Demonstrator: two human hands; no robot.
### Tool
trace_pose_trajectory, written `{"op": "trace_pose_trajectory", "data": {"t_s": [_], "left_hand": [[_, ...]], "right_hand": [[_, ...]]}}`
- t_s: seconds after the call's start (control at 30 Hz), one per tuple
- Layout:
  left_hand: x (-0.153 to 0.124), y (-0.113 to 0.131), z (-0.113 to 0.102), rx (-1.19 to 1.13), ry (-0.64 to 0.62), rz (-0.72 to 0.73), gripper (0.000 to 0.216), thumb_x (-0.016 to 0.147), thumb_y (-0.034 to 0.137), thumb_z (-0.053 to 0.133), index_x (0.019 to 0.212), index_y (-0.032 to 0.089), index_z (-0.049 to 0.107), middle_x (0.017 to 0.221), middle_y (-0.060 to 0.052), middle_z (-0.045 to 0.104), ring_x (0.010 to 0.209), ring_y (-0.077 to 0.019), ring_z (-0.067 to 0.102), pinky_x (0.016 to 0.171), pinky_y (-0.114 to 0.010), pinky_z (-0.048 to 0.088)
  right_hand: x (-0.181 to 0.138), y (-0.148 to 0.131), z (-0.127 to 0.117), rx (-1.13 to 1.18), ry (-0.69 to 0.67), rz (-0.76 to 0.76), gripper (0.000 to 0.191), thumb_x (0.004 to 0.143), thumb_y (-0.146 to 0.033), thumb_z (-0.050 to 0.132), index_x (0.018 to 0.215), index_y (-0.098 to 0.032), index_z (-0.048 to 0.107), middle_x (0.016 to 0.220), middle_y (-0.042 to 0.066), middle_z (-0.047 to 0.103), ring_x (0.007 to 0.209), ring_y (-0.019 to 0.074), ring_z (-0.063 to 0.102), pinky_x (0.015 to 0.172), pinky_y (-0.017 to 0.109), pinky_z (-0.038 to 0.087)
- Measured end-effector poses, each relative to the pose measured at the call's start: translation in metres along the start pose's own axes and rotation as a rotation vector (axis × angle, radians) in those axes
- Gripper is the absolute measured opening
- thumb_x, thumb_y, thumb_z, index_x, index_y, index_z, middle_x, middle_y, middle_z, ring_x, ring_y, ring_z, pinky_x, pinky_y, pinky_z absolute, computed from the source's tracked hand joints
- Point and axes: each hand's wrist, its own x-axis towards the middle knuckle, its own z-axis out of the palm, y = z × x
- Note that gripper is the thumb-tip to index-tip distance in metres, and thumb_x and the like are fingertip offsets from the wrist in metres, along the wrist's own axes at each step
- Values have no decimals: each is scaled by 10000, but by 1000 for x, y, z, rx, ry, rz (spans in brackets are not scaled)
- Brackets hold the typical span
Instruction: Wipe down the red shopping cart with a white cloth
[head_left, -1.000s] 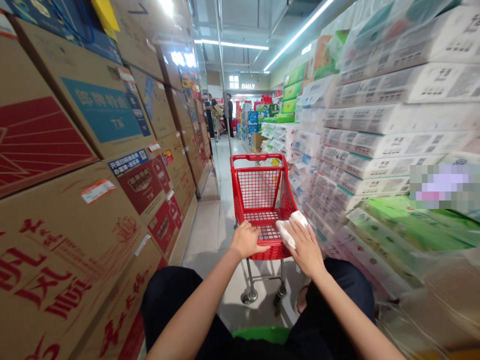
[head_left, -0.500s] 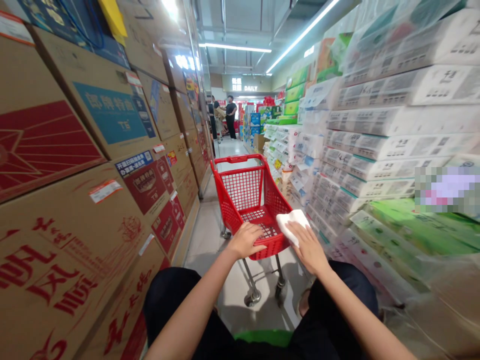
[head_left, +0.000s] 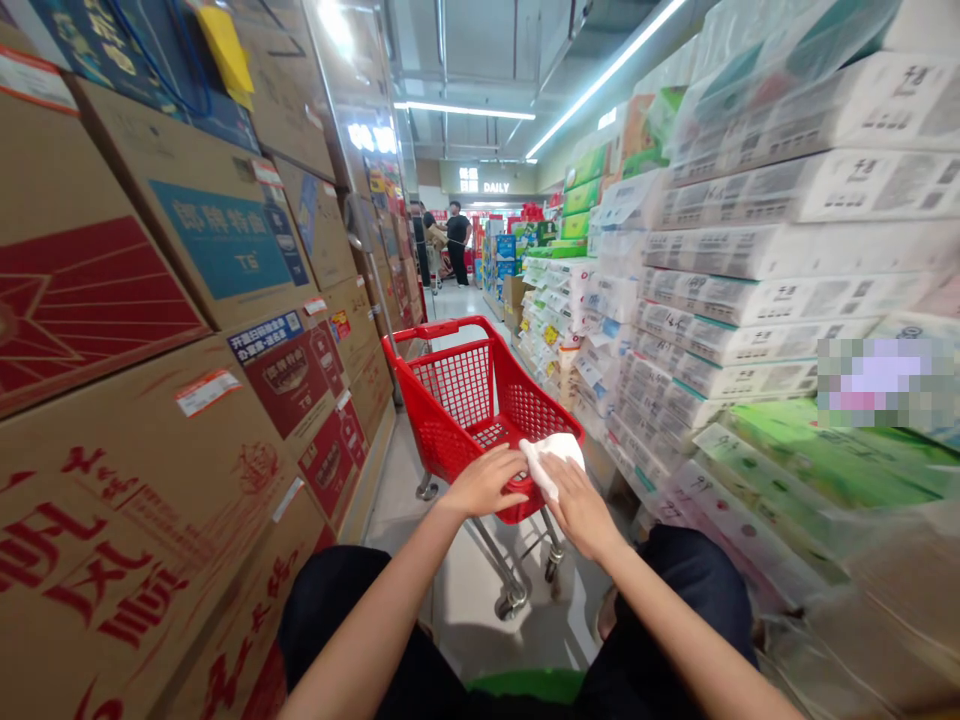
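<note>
A small red shopping cart (head_left: 459, 400) stands in a narrow store aisle right in front of me, turned at an angle with its front toward the left. My left hand (head_left: 484, 482) curls over the near rim of the cart. My right hand (head_left: 574, 505) lies flat on a white cloth (head_left: 550, 458), pressing it against the near right corner of the rim. The basket of the cart holds nothing that I can see.
Stacked brown cartons (head_left: 172, 400) wall the left side of the aisle. Wrapped tissue packs (head_left: 750, 300) are piled high on the right. A pale tiled floor (head_left: 465, 600) runs ahead. People (head_left: 456, 240) stand far down the aisle under a "DAILY" sign.
The cart has swung, its front moving left, and it now sits at an angle. Both hands stayed on the rim and shifted left with it, the cloth still under my right hand.
</note>
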Motion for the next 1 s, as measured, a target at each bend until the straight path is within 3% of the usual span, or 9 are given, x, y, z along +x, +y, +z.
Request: {"op": "trace_pose_trajectory", "data": {"t_s": [0.1, 0.17, 0.3, 0.4, 0.53, 0.63, 0.7, 0.87, 1.0], "left_hand": [[-3, -17, -7, 157, 63, -111, 510, 852, 563, 666, 1240, 238, 598, 1375, -79, 570, 1348, -268, 438, 1225, -509, 143], [-4, -24, -5, 230, 72, -200, 500, 862, 578, 647, 1235, 246, 611, 1346, -76, 591, 1334, -274, 447, 1218, -531, 139], [0, -17, 10, 260, 78, -259, 429, 934, 553, 550, 1245, 262, 601, 1276, -59, 623, 1234, -248, 518, 1196, -527, 180], [9, -3, 22, 285, 107, -307, 452, 944, 536, 531, 1290, 249, 572, 1285, -84, 614, 1232, -267, 516, 1178, -530, 202], [18, 11, 28, 303, 116, -327, 579, 938, 456, 545, 1452, 214, 432, 1389, -124, 556, 1282, -287, 487, 1160, -518, 244], [17, 7, 20, 254, 85, -222, 658, 945, 500, 524, 1517, 229, 341, 1483, -105, 486, 1319, -262, 473, 1148, -465, 302], [12, -3, 10, 256, 80, -177, 626, 954, 526, 503, 1503, 253, 378, 1531, -85, 439, 1370, -256, 432, 1162, -457, 298], [2, -24, -6, 405, 158, -357, 545, 940, 547, 510, 1398, 254, 534, 1488, -96, 495, 1418, -329, 359, 1217, -581, 111], [6, -16, 1, 408, 157, -382, 549, 937, 580, 487, 1363, 241, 559, 1398, -109, 572, 1305, -343, 462, 1197, -620, 91]], "right_hand": [[-2, 32, -12, -2, -8, 62, 530, 1021, -299, 335, 1547, -230, 321, 1486, 75, 512, 1409, 215, 413, 1203, 518, 270], [0, 44, -18, 8, 4, 102, 518, 1016, -366, 372, 1515, -229, 388, 1447, 75, 554, 1385, 237, 441, 1186, 535, 293], [7, 31, -19, 52, 18, 102, 475, 1000, -397, 435, 1441, -233, 499, 1398, 72, 595, 1336, 255, 479, 1141, 495, 378], [12, 3, -12, 85, 10, 80, 477, 1023, -312, 367, 1490, -242, 435, 1439, 64, 559, 1356, 232, 463, 1154, 472, 378], [12, -18, -4, 69, 36, 96, 565, 1031, -296, 333, 1578, -192, 235, 1592, 92, 349, 1469, 235, 309, 1209, 481, 297], [4, -3, -6, 35, 24, 83, 595, 1033, -296, 330, 1594, -233, 143, 1626, 65, 271, 1491, 214, 257, 1220, 475, 272], [-5, 16, -9, 4, 11, 104, 592, 1037, -310, 323, 1594, -251, 130, 1622, 56, 283, 1489, 204, 264, 1221, 481, 260], [-19, 57, -8, -55, 41, 264, 573, 1048, -388, 288, 1588, -230, 177, 1594, 80, 341, 1480, 220, 288, 1207, 510, 264], [-9, 49, -3, -75, 79, 303, 583, 1049, -379, 276, 1592, -206, 154, 1607, 89, 308, 1495, 229, 248, 1218, 502, 244]]}}
